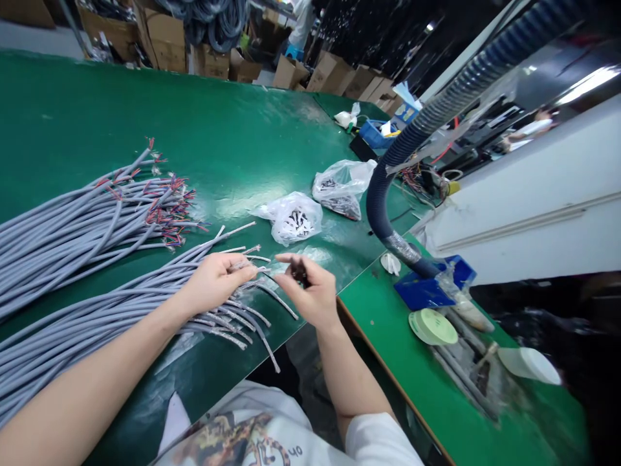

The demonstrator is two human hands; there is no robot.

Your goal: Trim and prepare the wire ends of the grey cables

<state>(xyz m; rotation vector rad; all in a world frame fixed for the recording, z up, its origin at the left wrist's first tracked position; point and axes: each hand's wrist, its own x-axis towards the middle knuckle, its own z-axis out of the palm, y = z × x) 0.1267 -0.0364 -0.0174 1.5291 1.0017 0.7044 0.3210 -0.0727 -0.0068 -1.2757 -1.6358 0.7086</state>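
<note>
My left hand is closed in a pinch on the stripped end of a grey cable, over a bundle of similar cables. Pale, braided-looking ends of this bundle fan out around and below the fingers. Just to the right, my right hand is curled around a small dark hand tool. A thin dark tip points from it toward the pinched cable end; the tool's exact kind is too small to make out. Whether the tip touches the cable I cannot tell.
A second grey cable bundle, its red and blue wires exposed, lies at the left. Two plastic bags of small parts sit beyond my hands. A dark corrugated hose comes down over a blue bin on the right-hand green table.
</note>
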